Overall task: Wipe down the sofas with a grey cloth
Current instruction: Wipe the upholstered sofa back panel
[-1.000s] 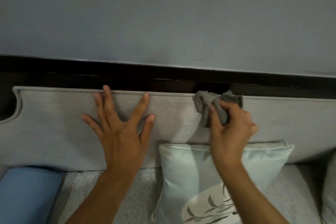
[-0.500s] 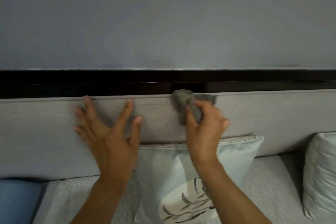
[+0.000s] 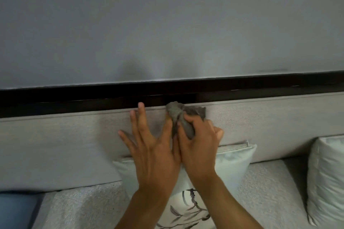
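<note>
While both hands (image 3: 176, 147) overlap, the grey cloth (image 3: 183, 117) stays partly hidden.

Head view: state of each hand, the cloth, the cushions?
left hand: open, fingers spread, flat on sofa backrest
right hand: shut on grey cloth
grey cloth: bunched, pressed at backrest top edge
leaf-print cushion: upright against backrest, behind both hands
right cushion: upright, partly cut off
blue cushion: mostly out of frame

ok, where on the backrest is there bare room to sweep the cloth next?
Free: backrest left of the left hand, and the stretch between the right hand with the grey cloth and the right cushion. Crowded: centre, hands side by side above the leaf-print cushion.
</note>
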`<state>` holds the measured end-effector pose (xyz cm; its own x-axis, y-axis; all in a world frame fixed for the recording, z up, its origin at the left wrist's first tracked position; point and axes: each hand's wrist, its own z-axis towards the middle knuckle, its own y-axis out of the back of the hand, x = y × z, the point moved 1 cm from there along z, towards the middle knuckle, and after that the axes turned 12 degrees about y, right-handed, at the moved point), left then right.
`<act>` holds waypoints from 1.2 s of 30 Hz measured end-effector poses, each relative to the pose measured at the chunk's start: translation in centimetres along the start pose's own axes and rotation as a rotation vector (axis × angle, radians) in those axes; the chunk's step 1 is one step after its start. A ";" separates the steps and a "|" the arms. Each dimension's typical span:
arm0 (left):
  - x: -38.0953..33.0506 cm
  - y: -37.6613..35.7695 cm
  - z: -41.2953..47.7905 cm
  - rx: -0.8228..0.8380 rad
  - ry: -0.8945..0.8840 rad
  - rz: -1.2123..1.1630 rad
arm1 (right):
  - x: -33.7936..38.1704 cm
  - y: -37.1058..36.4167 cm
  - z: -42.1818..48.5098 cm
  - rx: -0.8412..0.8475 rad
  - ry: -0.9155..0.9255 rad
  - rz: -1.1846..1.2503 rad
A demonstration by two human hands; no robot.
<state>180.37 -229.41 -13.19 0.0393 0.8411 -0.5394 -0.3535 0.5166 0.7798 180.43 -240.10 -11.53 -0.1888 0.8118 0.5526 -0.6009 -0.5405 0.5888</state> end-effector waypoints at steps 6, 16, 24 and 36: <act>-2.8 -1.2 -0.4 0.054 -0.125 0.028 | -8.4 7.6 3.1 -0.249 -0.281 -0.153; -4.8 -2.1 -0.7 0.108 -0.020 -0.032 | -7.7 9.4 2.4 -0.025 -0.215 -0.229; -6.5 -3.2 -1.5 0.070 0.033 -0.114 | -8.1 8.8 1.4 -0.034 -0.170 -0.106; -17.3 -8.3 -5.1 0.121 0.128 -0.087 | -16.4 14.8 4.2 0.044 -0.010 -0.198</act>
<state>177.85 -249.11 -11.99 -0.0572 0.7690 -0.6366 -0.2384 0.6087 0.7567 177.86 -262.38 -9.43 -0.0622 0.9010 0.4294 -0.5912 -0.3799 0.7115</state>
